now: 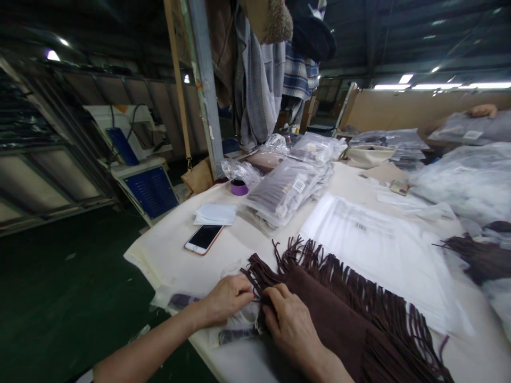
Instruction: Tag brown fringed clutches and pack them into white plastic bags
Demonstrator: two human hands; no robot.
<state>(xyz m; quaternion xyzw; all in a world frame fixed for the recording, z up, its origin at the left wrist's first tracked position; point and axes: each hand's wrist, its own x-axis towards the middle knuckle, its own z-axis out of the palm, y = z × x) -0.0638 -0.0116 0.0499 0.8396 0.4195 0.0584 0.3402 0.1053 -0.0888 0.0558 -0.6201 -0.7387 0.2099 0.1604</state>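
Observation:
A dark brown fringed scarf (331, 303) lies folded on the white-covered table, its tassels spread along the far edge. My right hand (291, 324) is closed, its fingers curled on the scarf's left corner. Close beside it my left hand (225, 300) pinches at the fringe end; what lies between its fingertips is too small to make out. Under and around the left hand is crumpled clear plastic (239, 319) with thin white strings. Beyond the scarf lies a white plastic bag (359, 239) with a printed barcode.
A phone (203, 239) lies partly under a pale blue folded sheet (215, 214). Bagged garments (283, 191) are stacked behind, near a purple tape roll (238, 187). Clear plastic bags (471, 181) heap up at right. Another person's hand (483, 110) rests on a package. A metal post (205, 85) stands behind.

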